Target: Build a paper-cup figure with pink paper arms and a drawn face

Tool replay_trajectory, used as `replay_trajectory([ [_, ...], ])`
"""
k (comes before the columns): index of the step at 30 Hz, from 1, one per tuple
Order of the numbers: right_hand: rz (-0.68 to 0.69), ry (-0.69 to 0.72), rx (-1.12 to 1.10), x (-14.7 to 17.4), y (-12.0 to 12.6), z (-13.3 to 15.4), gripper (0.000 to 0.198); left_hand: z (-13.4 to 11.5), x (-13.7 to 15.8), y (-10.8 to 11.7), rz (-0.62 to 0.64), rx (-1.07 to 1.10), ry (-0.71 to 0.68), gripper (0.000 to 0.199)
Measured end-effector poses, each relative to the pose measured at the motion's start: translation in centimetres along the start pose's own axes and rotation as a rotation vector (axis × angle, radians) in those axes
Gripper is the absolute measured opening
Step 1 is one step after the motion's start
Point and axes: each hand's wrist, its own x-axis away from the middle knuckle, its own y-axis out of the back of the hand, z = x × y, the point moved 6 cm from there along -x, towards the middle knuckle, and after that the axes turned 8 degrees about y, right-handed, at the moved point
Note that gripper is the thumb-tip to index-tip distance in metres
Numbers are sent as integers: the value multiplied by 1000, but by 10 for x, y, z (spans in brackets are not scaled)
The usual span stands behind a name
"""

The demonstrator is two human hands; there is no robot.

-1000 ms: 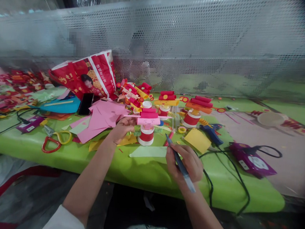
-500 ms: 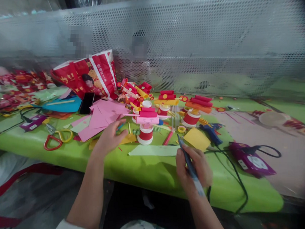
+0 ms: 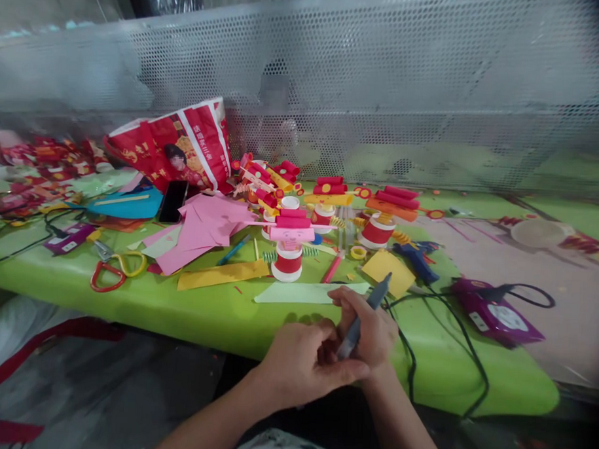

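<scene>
A dark grey marker pen (image 3: 362, 321) slants up to the right between the fingers of my right hand (image 3: 374, 335), which is closed on it. My left hand (image 3: 299, 362) meets the right one at the pen's lower end, fingers curled around that end and thumb across below it; the end itself is hidden. Just beyond my hands lies a pale green paper strip (image 3: 297, 292). Behind the strip stands a small paper figure (image 3: 287, 260) with a white and red drum-like body, green coiled arms, a pink face and a rolled red top.
Similar figures (image 3: 376, 230) stand behind. To the left are scissors (image 3: 118, 270), pink paper (image 3: 211, 225), a yellow strip (image 3: 224, 275), a phone (image 3: 172, 202) and a red bag (image 3: 169, 148). At right are yellow paper (image 3: 390, 272), a blue glue gun (image 3: 416, 262) and a purple box (image 3: 495, 313) with black cords.
My left hand has come from beside the figure, back and right, to the marker pen. The right hand has turned the pen, so it now slants up rightward.
</scene>
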Motion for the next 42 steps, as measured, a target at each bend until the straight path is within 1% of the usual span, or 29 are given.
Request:
replay_trajectory([
  [1, 17, 12, -3, -3, 1, 2, 13, 2, 0, 6, -17, 20, -20, 40],
  [2, 33, 25, -9, -6, 3, 4, 14, 3, 0, 17, -83, 43, -46, 40],
  [3, 50, 36, -17, -10, 4, 7, 16, 6, 0, 35, -209, 75, -83, 40],
  [4, 58, 42, -28, -13, 5, 8, 19, 9, 1, 57, -392, 103, -118, 36],
  [5, 46, 49, -40, -16, 7, 10, 23, 13, 3, 82, -604, 118, -153, 30],
  [6, 19, 59, -51, -19, 9, 11, 28, 16, 3, 104, -758, 174, -196, 29],
  [7, -19, 74, -59, -21, 10, 12, 33, 22, -2, 122, -819, 258, -207, 34],
  [8, -60, 89, -70, -22, 11, 13, 38, 26, -12, 136, -799, 340, -201, 44],
  [10, -125, 76, -107, -24, 11, 15, 42, 29, -39, 153, -636, 418, -149, 59],
  [11, -133, 44, -130, -25, 9, 15, 40, 27, -51, 158, -579, 416, -136, 66],
  [13, -151, -50, -139, -28, 5, 17, 36, 19, -72, 159, -413, 475, -145, 75],
  [15, -169, -154, -119, -32, 1, 21, 31, 11, -87, 152, -251, 577, -155, 71],
  [17, -192, -232, -127, -38, -2, 25, 26, 7, -97, 146, -169, 646, -146, 58],
  [19, -189, -244, -173, -47, -8, 30, 22, 9, -102, 144, -177, 670, -136, 43],
  [20, -186, -223, -194, -53, -10, 32, 19, 11, -103, 144, -197, 677, -134, 37],
  [22, -177, -151, -235, -62, -16, 36, 16, 14, -104, 145, -232, 689, -134, 31],
  [25, -153, -54, -285, -71, -24, 40, 19, 16, -103, 144, -240, 687, -125, 31],
  [29, -93, 16, -237, -73, -32, 44, 26, 16, -100, 144, -246, 675, -96, 31],
  [34, -52, -1, -101, -72, -34, 43, 24, 14, -97, 144, -282, 639, -83, 33],
  [37, -43, -10, -85, -72, -35, 42, 24, 13, -96, 143, -285, 633, -86, 34],
  [42, -59, 20, -96, -73, -37, 42, 27, 15, -95, 142, -290, 620, -105, 30],
])
